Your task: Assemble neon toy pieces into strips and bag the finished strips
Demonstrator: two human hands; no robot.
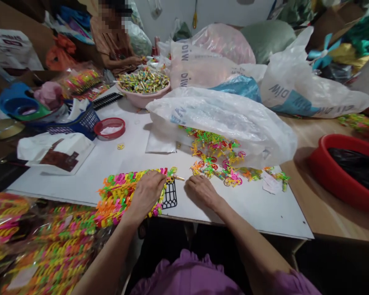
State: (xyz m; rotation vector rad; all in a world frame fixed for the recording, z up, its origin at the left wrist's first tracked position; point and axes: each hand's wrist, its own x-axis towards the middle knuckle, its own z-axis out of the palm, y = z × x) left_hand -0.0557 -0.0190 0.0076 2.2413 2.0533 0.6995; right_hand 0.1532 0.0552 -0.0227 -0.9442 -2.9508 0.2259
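Observation:
My left hand (150, 184) lies over rows of colourful plastic toys (118, 192) set in a black grid rack (170, 196). Its fingers are bent together at the rack's right end. Just beyond them a small toy with a yellow-green wheel and a thin stick (180, 178) pokes out to the right; the fingers hide how it is held. My right hand (203, 189) rests on the white board, a little right of the stick's tip, with fingers curled in. Whatever it may hold is hidden. Beyond it lies a loose pile of small wheeled plastic toys (217, 164).
A large clear plastic bag (224, 110) covers part of the pile. Further left stand a red basket (119, 133), a blue basket (92, 121) and a pink basin (144, 98) of wrapped pieces. Another person (115, 49) sits opposite. A red tub (332, 176) stands right.

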